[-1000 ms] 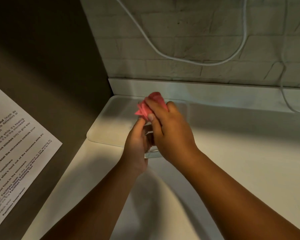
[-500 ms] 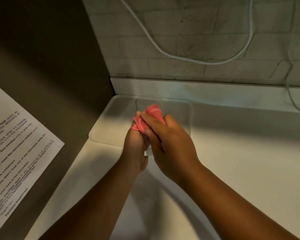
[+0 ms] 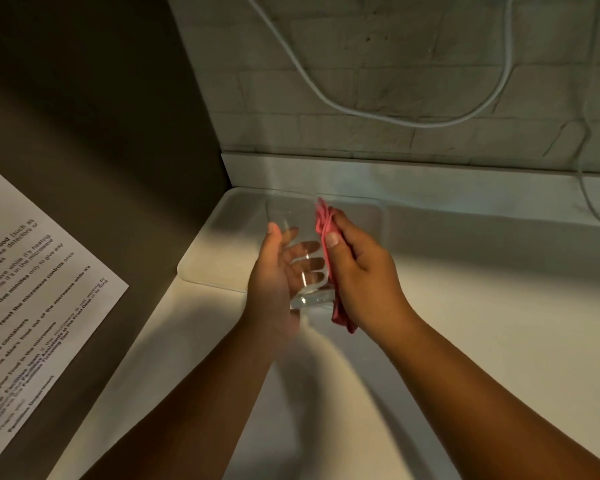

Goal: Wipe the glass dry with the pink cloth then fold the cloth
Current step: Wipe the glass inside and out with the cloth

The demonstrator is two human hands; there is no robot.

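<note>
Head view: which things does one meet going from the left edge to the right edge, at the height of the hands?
printed notice → left hand → glass → pink cloth → right hand

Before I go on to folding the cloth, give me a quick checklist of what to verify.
1. Glass held securely: ok, left hand wraps it, fingers seen through the wall.
2. Pink cloth in hand: ok, right hand presses it bunched against the glass's side.
3. Glass dry: cannot tell, too blurred for droplets.
4. Glass set down: not ok, held above the counter.
5. Landing spot: ok, bare tray just behind.
</note>
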